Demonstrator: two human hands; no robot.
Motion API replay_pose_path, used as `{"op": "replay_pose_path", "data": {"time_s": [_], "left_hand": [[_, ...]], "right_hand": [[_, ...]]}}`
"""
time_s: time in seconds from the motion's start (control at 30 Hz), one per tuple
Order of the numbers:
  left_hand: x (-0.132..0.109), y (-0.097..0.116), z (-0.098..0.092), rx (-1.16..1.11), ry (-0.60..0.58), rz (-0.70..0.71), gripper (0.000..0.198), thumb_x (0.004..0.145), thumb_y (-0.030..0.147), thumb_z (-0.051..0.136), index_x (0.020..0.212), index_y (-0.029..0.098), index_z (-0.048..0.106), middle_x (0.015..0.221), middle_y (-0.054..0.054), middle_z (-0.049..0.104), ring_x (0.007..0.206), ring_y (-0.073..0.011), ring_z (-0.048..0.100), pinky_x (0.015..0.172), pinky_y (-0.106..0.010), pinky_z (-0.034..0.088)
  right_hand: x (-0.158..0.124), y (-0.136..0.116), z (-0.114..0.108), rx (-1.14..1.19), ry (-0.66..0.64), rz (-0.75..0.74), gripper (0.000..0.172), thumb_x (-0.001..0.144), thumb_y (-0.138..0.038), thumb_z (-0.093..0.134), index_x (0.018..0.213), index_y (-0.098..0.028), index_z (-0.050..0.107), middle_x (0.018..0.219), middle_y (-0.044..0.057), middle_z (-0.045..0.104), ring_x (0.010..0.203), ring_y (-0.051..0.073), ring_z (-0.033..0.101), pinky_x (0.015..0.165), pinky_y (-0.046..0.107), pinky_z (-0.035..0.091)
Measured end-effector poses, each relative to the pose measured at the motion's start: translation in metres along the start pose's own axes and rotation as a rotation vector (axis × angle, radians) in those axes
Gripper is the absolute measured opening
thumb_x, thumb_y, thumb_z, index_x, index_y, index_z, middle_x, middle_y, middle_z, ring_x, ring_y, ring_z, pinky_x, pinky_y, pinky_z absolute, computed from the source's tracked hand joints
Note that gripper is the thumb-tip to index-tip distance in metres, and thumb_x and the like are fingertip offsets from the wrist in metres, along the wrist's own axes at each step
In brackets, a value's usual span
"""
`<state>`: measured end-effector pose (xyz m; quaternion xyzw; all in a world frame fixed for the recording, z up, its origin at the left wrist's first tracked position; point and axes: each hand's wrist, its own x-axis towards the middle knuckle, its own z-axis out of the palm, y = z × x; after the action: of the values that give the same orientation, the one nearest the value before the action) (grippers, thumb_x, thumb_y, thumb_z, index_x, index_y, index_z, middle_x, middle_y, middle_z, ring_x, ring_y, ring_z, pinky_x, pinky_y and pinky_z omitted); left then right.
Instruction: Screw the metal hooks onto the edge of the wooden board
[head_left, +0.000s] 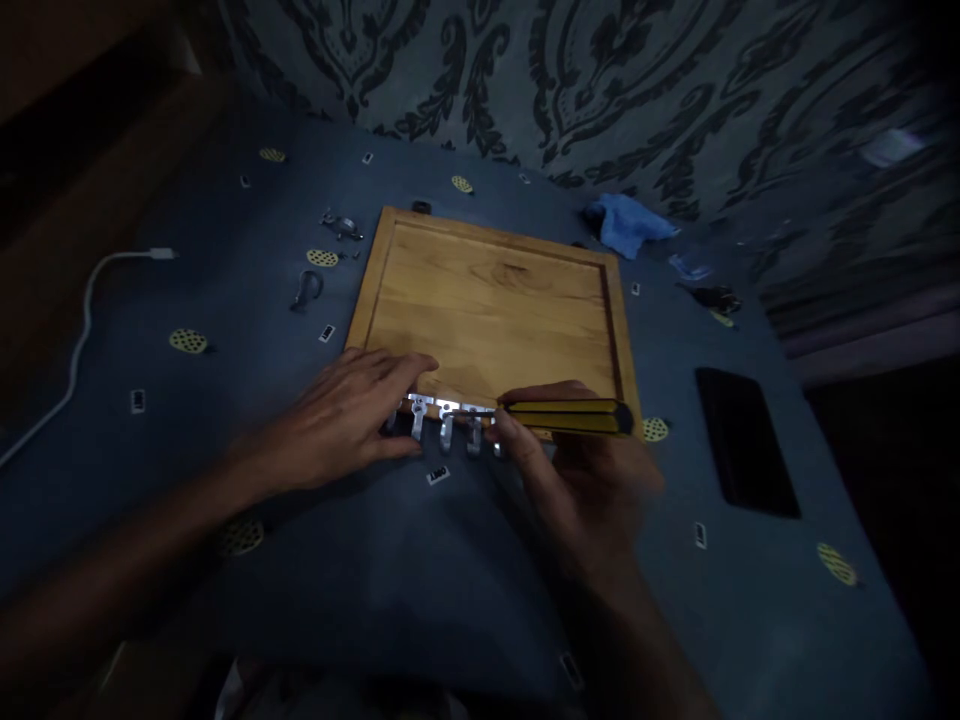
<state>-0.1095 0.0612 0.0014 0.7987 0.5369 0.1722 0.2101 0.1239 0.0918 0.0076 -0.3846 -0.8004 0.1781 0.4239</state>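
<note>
A wooden board (487, 300) with a raised frame lies on the blue tabletop. Along its near edge runs a shiny metal hook rail (447, 408) with several hooks hanging towards me. My left hand (352, 415) straddles the rail's left end, its fingers on the board's edge and its thumb below by the hooks. In my right hand (585, 470) is a screwdriver (566, 415) with a yellow and black handle, lying almost level. Its thin shaft points left across the rail, and the thumb and fingertips pinch near the front of the handle. Exactly where the tip touches is unclear.
Metal hook pieces (341, 224) and a curved piece (307, 289) lie left of the board. A white cable (88, 310) runs along the far left. Behind the board's right corner is a blue cloth (628, 224); a black phone (746, 440) lies to the right. Patterned wallpaper rises behind.
</note>
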Motion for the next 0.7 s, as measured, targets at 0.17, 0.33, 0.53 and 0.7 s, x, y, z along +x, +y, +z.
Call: {"op": "replay_pose_path", "data": {"time_s": [0.17,0.33,0.53,0.7], "left_hand": [[0.000,0.001,0.000,0.007,-0.008,-0.003,0.067,0.087,0.030,0.084,0.142,0.022,0.047,0.126,-0.009,0.068,0.121,-0.0286,0.064,0.100,-0.041,0.049],[0.001,0.002,-0.001,0.008,-0.013,0.002,0.065,0.088,0.031,0.083,0.141,0.022,0.046,0.124,-0.009,0.068,0.118,-0.0282,0.065,0.098,-0.040,0.050],[0.001,0.000,0.002,0.000,0.006,0.001,0.065,0.087,0.030,0.084,0.140,0.021,0.047,0.123,-0.009,0.068,0.118,-0.0281,0.065,0.098,-0.039,0.050],[0.001,-0.002,0.004,-0.021,0.018,0.020,0.064,0.089,0.033,0.081,0.141,0.021,0.047,0.124,-0.010,0.069,0.118,-0.0284,0.065,0.098,-0.039,0.050]], "right_hand": [[-0.002,-0.004,0.004,0.084,0.088,0.117,0.003,0.095,-0.024,0.071,0.098,-0.025,0.071,0.093,0.002,0.076,0.082,0.020,0.075,0.071,0.036,0.061],[0.002,-0.007,0.017,0.143,0.003,0.060,0.006,0.096,-0.022,0.070,0.091,-0.023,0.072,0.092,0.003,0.076,0.085,0.019,0.075,0.074,0.034,0.063],[0.003,-0.005,0.020,0.120,-0.003,0.029,0.010,0.096,-0.021,0.068,0.088,-0.024,0.072,0.091,0.002,0.076,0.085,0.018,0.075,0.076,0.034,0.064],[0.008,-0.009,0.020,0.039,-0.021,-0.058,0.007,0.095,-0.018,0.070,0.091,-0.023,0.068,0.087,0.000,0.076,0.078,0.017,0.075,0.072,0.030,0.063]]}}
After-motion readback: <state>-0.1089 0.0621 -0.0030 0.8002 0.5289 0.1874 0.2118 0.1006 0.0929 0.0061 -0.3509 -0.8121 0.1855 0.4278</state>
